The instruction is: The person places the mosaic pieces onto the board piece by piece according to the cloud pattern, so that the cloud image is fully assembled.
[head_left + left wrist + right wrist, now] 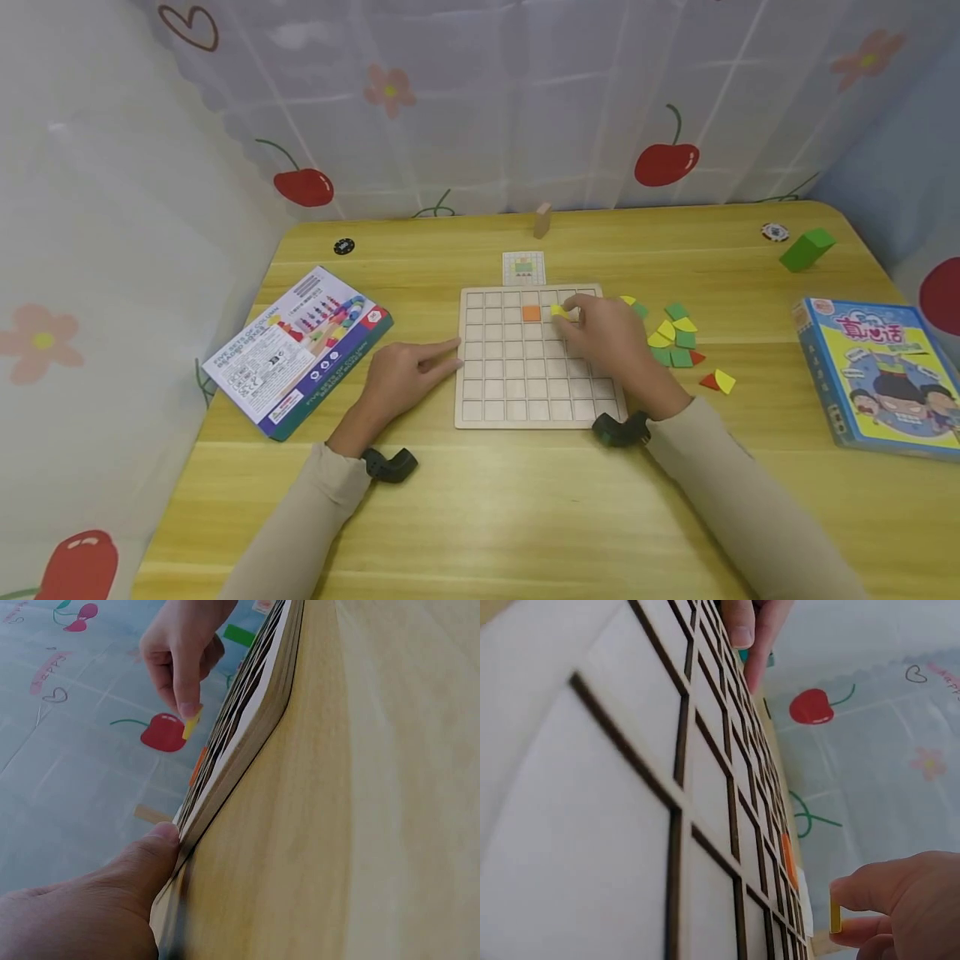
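Observation:
My right hand (611, 337) is over the upper right of a wooden grid board (491, 408) and pinches a small yellow tile (558, 311) between thumb and fingers. The right wrist view shows this yellow tile (835, 912) edge-on, held off the grid. One orange square tile (531, 313) lies in a cell to its left. My left hand (408, 375) touches the board's left edge with straight fingers; in the left wrist view the thumb (154, 844) lies against the rim. Just behind the board is a small pattern card (507, 268) with a coloured figure on a grid.
Loose green, yellow and red tiles (682, 358) lie right of the board. A bead game box (300, 350) is at left, a blue and yellow box (885, 375) at right. Farther back stand a wooden block (542, 221) and a green block (807, 249), with two chips (344, 246).

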The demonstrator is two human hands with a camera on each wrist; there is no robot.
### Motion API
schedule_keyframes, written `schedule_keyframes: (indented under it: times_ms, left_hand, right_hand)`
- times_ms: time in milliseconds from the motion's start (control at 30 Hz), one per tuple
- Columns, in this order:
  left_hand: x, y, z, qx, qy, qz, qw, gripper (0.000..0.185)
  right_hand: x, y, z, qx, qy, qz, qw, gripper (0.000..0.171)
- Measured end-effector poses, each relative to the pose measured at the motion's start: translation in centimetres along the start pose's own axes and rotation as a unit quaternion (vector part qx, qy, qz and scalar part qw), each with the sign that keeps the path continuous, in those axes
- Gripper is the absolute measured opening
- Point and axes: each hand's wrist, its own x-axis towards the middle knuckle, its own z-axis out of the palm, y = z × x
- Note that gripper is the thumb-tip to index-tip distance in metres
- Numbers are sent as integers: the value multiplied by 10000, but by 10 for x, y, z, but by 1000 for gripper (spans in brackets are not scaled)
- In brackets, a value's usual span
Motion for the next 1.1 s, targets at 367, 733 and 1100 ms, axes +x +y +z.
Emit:
schedule_keyframes:
  times_ms: [367, 733, 1100]
  left_hand:
    - [0, 0, 0, 49, -28, -2, 10000, 38]
    - [-1, 0, -2, 42, -63, -46, 10000, 38]
    - [0, 1, -1, 65, -48, -17, 10000, 39]
  right_hand:
    - [10, 3, 13, 50, -50, 62, 10000, 33]
    - [9, 8, 23, -164, 436, -520, 9976, 31]
    - [1, 10, 22, -30, 534, -467, 9975, 27]
